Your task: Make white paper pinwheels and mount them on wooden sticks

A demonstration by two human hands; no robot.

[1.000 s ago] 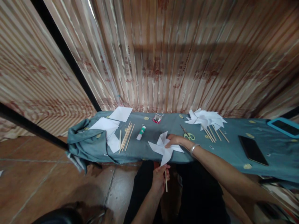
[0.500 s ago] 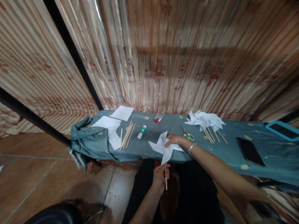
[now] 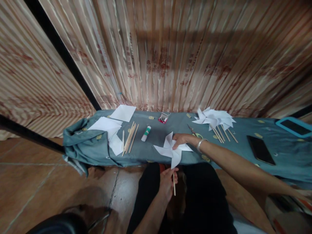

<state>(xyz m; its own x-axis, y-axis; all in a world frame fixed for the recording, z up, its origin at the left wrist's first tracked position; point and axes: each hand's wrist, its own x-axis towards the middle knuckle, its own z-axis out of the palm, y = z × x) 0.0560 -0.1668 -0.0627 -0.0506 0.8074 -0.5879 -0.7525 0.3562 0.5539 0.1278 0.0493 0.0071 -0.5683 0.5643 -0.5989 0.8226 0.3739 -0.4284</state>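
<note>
A white paper pinwheel is in front of me at the table's near edge, its blades spread. Its wooden stick points down toward my lap, and my left hand is closed round it just under the lowest blade. My right hand, with a silver bangle on the wrist, grips the pinwheel near its centre, thumb at the middle. What the fingers behind the paper do is hidden. Just beyond the right hand lie scissors with yellow-green handles, partly covered by that hand.
On the cloth-covered table are white paper sheets, wooden sticks, a glue stick and a small red box of pins. Several pinwheels, a phone and a blue-framed tablet lie rightward. A curtain hangs behind.
The view has tilted down slightly, so the table sits higher in it. Both hands keep their hold on the pinwheel, and the right thumb sits a little closer to its centre.
</note>
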